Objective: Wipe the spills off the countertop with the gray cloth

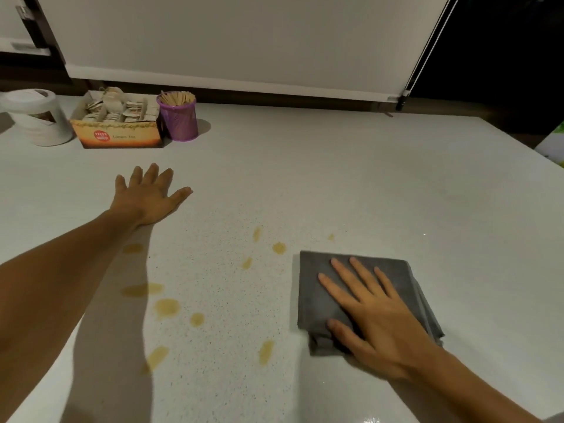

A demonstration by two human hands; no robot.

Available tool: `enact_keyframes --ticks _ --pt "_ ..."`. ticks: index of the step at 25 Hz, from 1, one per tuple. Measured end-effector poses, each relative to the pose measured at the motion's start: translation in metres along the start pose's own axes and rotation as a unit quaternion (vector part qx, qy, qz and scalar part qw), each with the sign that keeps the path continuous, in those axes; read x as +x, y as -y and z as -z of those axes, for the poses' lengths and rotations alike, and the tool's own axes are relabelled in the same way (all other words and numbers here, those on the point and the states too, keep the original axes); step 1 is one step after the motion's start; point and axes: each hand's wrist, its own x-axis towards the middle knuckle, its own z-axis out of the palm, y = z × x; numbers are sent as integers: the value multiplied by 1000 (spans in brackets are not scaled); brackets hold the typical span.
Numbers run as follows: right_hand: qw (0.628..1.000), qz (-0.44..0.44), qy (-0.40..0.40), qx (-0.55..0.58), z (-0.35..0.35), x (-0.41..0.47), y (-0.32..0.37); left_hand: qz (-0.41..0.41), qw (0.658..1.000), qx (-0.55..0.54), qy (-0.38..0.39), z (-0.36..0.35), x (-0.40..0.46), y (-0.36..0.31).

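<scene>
Right hand [378,319] lies flat, fingers spread, palm down on the folded gray cloth [354,288], pressing not gripping. Cloth sits on the countertop [335,178], near-right area. Left hand [149,196] is open w/ fingers splayed, holding nothing, stretched fwd over the counter's left part; can't tell if it touches. Yellowish spills [166,306] dot the surface btwn the arms, all left of the cloth, nearest blot [279,248] just off its far-left corner. At the back left: white tub [36,117], tea-bag box [119,123], purple cup [178,117] of wooden sticks.
</scene>
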Motion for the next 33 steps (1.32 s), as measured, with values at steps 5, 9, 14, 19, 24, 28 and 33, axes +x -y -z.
enact_keyframes --ticks 5,9,14,19,24,28,33 --pt "998 -64 2 -26 -2 100 -44 2 1000 1 -7 -1 -1 0" --pt "996 -81 -6 -35 5 198 -80 -4 1000 6 -15 0 -1 -2" --pt "978 -208 -9 -12 3 313 -75 -8 1000 10 -10 0 0 -2" --pt "990 -129 36 -33 8 368 -51 -1 1000 20 2 1 3 -3" --pt "996 -67 34 -43 5 338 -38 -10 1000 23 7 5 3 -3" --pt "998 -41 27 -29 1 286 -16 -18 1000 20 13 5 1 -1" --pt "998 -59 15 -22 -2 205 12 -24 1000 8 3 6 -9 -1"
